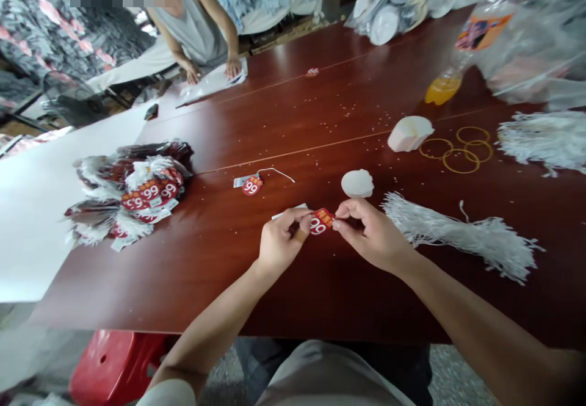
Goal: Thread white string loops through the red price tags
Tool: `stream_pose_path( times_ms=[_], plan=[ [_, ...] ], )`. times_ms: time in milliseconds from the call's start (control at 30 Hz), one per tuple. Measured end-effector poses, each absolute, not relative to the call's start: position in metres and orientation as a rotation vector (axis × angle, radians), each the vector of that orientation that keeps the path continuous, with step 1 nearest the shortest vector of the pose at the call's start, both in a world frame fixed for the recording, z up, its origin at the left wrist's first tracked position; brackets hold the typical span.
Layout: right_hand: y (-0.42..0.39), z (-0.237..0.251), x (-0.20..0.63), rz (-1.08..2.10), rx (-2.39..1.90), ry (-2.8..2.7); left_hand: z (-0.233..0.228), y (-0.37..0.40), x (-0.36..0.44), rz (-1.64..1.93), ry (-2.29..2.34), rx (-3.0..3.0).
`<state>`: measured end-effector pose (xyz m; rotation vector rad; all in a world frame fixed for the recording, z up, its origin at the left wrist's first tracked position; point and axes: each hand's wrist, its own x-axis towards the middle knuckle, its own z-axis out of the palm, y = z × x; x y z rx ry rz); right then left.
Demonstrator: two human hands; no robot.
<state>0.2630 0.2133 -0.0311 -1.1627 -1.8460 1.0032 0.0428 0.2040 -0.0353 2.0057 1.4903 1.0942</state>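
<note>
Left hand [278, 240] curled, thumb and forefinger pinching the left edge of a small round red paper price tag printed with white "99" [321, 221], with a white paper slip [289, 212] showing just behind the fingers. Right hand [370, 232] likewise closed in a pinch on the tag's right edge, fingertips pressed together. Tag held between both hands, just above the dark red-brown polished wooden table [320, 131], near its front edge.

Just beyond the right hand, a small stack of white scalloped paper discs [358, 183] on the table. To the right of that hand, a long bundle of white string loops [462, 235], lying flat. Beyond the left hand, a finished red "99" tag with a white label and a white string [253, 184], lying apart.

Farther right, a taller tilted stack of pale scalloped cards [409, 133], with yellow rubber bands [459, 149] beside it and another white string bundle [542, 140] at the edge. Behind them, a clear plastic bottle of orange drink [462, 58], lying tilted.

Far left, a heap of bundled red tags with white strings [130, 195], partly on a white sheet [41, 198]. Across the table, another person [196, 21] with both hands on a white packet [213, 81]. Below the table's edge, a red plastic stool [114, 366].
</note>
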Motion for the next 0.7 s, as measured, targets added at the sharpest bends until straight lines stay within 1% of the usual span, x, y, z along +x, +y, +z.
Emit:
stream_pose_path(
  times_ms=[133,267,400,500,633,700],
  plan=[
    [0.214,-0.038,0.254,0.998,-1.229,-1.86,-0.047,0.195,0.042,1.086,1.424,1.898],
    [0.215,-0.04,0.252,0.996,-1.245,-1.862,-0.05,0.198,0.047,0.984,1.306,1.781],
    [0.213,-0.039,0.252,0.981,-1.249,-1.863,-0.053,0.194,0.047,1.063,1.4,1.705],
    [0.211,-0.039,0.249,0.964,-1.263,-1.861,-0.052,0.192,0.045,1.106,1.406,1.828],
    [0.212,-0.042,0.247,0.996,-1.274,-1.788,-0.049,0.195,0.043,1.116,1.253,2.157],
    [0.213,-0.042,0.247,1.024,-1.277,-1.745,-0.048,0.196,0.042,1.129,1.211,2.23]
  ],
)
